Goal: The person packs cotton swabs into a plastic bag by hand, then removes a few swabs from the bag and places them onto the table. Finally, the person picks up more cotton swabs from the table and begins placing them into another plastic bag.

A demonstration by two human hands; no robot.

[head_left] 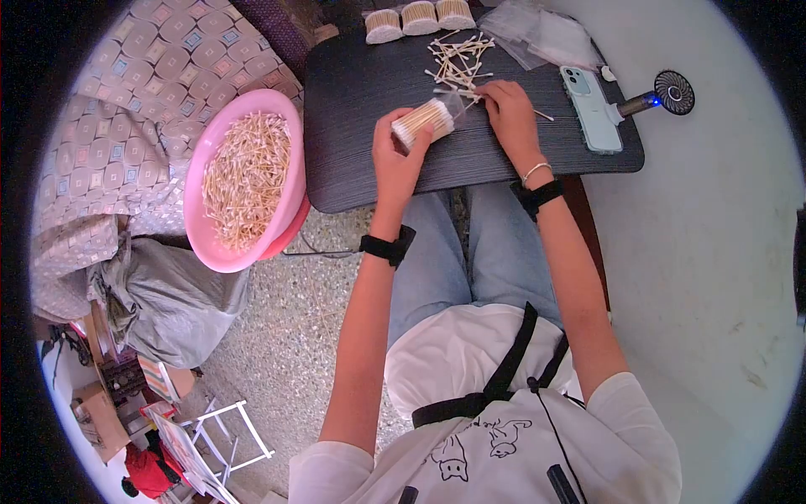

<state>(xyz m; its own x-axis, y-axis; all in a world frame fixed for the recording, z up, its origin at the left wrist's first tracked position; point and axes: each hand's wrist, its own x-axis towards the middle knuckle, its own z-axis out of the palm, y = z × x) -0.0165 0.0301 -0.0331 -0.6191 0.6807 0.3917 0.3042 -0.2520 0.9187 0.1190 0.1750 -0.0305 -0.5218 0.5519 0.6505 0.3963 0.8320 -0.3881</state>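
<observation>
My left hand [401,155] is wrapped around a clear plastic pack of cotton swabs [422,123], tilted above the black table. The pack's clear film end [453,105] points to the right, toward my right hand [510,118]. The fingers of that hand are pinched together beside the film and the near edge of a loose pile of cotton swabs [460,63]. What lies between those fingertips is too small to make out. One single swab [544,115] sticks out just right of the right hand.
Three filled swab packs [418,18] stand along the back edge of the black table [353,109]. Clear plastic bags [537,35], a phone [593,113] and a small fan [673,92] lie at the right. A pink basin [195,189] full of swabs stands left of the table.
</observation>
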